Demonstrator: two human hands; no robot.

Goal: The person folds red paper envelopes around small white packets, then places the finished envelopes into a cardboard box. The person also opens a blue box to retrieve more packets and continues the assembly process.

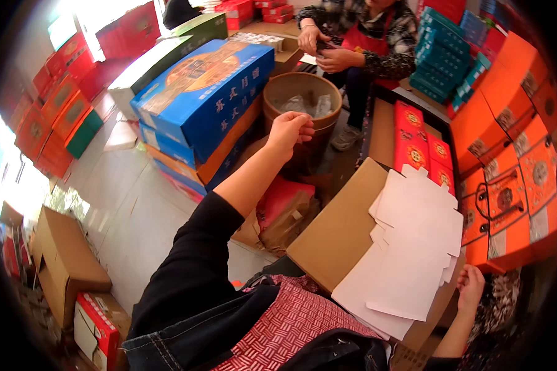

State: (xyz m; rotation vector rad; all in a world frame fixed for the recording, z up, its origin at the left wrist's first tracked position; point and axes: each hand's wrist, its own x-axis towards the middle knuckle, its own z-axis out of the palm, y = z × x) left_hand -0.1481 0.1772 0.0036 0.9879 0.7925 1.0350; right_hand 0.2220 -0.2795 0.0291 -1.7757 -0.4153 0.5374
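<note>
My left hand (289,135) reaches forward on an outstretched arm, beside the near rim of a round brown bin (278,86). Its fingers are curled together; whatever they pinch, if anything, is hidden. Clear plastic scraps (323,105) lie inside the bin. My right hand (471,288) is low on the right, with bent fingers close to the edge of a stack of flat white die-cut cards (408,266). I cannot make out what those fingers hold. The cards lie overlapping on a brown cardboard surface (334,226) in front of me.
Blue cartons (204,93) are stacked left of the bin. Another person (377,43) sits beyond it, hands together. Red boxes (411,136) lie in a dark-edged tray, with orange gift boxes (507,185) piled at the right. A brown carton (68,266) stands at the lower left.
</note>
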